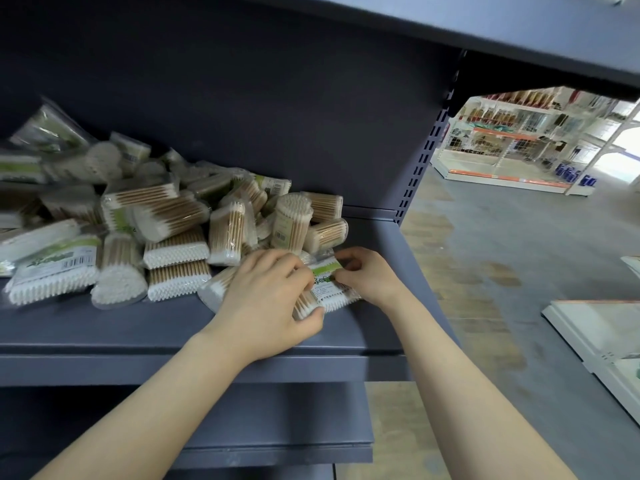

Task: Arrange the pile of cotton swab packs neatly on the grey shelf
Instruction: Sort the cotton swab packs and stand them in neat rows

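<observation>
Much of the pile of cotton swab packs (138,230) is hard to read: the packs at the far left are smeared by blur and cut off by the picture's edge, and their printed labels cannot be made out beyond green bands and a barcode. The left hand (266,296) covers most of one cotton swab pack (306,303) — only its white tips and a strip of wooden sticks show past the knuckles, and the thumb curls under its near end, gripping it. The right hand (367,271) hides the right edge of a second, green-labelled pack (329,278), which it pinches between fingertips and thumb; the text on that label is too small to read.

Both held packs lie at the right end of the pile, on the front part of the grey shelf (138,327), touching each other. The packs are clear plastic sleeves of wooden-stick swabs with white cotton ends, some with a green and white paper label. They lie heaped at every angle — some flat, some on end, some stacked on others — from the left edge across to the middle of the shelf board, back against the dark rear panel (277,116). A slotted upright post (422,157) stands at the shelf's right end. Beyond it, a concrete floor (502,244) and blurred store racks (519,140) show.
</observation>
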Action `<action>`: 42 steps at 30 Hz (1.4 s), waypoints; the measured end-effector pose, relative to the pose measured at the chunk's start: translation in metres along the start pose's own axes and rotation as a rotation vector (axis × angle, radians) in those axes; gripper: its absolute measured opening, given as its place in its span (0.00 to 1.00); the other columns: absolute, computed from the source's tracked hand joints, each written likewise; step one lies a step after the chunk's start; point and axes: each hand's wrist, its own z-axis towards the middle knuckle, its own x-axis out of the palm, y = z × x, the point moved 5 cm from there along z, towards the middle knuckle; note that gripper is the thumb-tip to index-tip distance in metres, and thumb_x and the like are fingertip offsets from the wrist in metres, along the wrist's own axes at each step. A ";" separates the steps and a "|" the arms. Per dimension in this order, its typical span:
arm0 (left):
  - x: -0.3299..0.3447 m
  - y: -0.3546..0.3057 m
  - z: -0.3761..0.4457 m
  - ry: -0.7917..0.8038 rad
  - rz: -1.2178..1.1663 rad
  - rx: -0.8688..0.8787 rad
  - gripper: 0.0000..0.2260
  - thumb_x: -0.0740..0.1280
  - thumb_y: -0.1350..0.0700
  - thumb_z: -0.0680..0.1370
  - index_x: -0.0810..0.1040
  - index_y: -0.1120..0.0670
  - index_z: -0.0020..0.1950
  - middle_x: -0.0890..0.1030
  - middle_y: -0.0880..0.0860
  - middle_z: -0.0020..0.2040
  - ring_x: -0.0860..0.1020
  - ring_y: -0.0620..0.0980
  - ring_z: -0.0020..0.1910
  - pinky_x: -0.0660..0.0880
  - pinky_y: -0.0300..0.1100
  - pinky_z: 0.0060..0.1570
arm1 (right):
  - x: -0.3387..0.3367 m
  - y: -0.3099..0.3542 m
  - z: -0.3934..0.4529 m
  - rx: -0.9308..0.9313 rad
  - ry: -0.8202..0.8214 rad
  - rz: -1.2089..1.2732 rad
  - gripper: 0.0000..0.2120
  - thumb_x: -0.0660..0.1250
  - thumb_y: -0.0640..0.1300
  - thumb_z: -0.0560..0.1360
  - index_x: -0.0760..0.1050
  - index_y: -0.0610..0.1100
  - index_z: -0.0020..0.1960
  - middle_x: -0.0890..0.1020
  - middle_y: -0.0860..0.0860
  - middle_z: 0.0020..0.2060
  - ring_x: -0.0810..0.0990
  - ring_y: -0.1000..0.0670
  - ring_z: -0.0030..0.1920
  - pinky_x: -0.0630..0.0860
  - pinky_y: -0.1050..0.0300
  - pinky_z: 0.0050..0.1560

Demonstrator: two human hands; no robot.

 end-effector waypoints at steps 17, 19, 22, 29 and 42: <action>0.003 -0.002 -0.002 0.031 0.001 0.002 0.12 0.56 0.45 0.61 0.72 0.51 0.35 0.75 0.47 0.35 0.76 0.54 0.38 0.72 0.47 0.42 | -0.022 -0.014 -0.021 0.176 -0.032 -0.022 0.18 0.71 0.40 0.68 0.72 0.42 0.57 0.77 0.48 0.45 0.74 0.50 0.42 0.68 0.61 0.32; 0.003 -0.003 -0.002 0.027 0.009 -0.008 0.12 0.56 0.45 0.61 0.72 0.51 0.34 0.74 0.47 0.35 0.75 0.53 0.37 0.71 0.46 0.41 | -0.028 -0.013 -0.026 0.186 -0.044 -0.036 0.20 0.71 0.41 0.68 0.71 0.41 0.58 0.76 0.48 0.46 0.74 0.50 0.42 0.69 0.61 0.32; 0.007 -0.005 -0.002 0.015 0.025 -0.021 0.11 0.56 0.46 0.61 0.71 0.52 0.33 0.72 0.48 0.34 0.74 0.53 0.36 0.71 0.46 0.40 | -0.034 -0.012 -0.032 0.210 -0.070 -0.038 0.22 0.71 0.40 0.69 0.70 0.40 0.61 0.74 0.47 0.47 0.73 0.49 0.42 0.68 0.61 0.32; 0.015 -0.005 -0.001 0.020 0.088 -0.047 0.10 0.55 0.51 0.63 0.73 0.54 0.32 0.74 0.51 0.33 0.74 0.54 0.35 0.72 0.45 0.39 | -0.041 -0.018 -0.040 0.196 -0.098 -0.009 0.28 0.69 0.40 0.71 0.65 0.39 0.68 0.73 0.47 0.52 0.72 0.50 0.49 0.67 0.62 0.45; 0.025 -0.020 0.012 0.128 0.114 -0.007 0.08 0.58 0.56 0.60 0.77 0.54 0.28 0.76 0.50 0.29 0.78 0.54 0.33 0.77 0.45 0.45 | -0.049 -0.032 -0.039 0.225 -0.077 -0.040 0.30 0.68 0.42 0.71 0.63 0.44 0.71 0.74 0.44 0.62 0.75 0.47 0.59 0.67 0.61 0.53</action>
